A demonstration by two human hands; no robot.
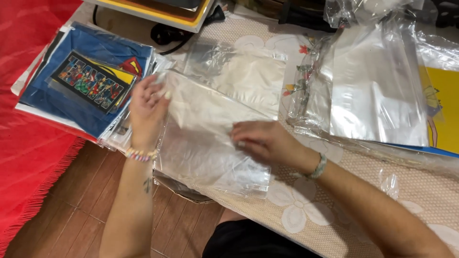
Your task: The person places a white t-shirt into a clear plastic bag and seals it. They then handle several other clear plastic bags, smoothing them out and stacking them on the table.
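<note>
I hold the clear plastic sleeve (210,138) between both hands: my left hand (147,107) pinches its upper left corner, my right hand (263,141) presses its right edge; its long axis runs away from me over the worktop (382,191) edge.

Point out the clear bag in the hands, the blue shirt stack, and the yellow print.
clear bag (210,143), head view, on its flat middle between the hands.
blue shirt stack (91,52), head view, on the top shirt's blue cloth.
yellow print (447,110), head view, on its bare yellow face.
</note>
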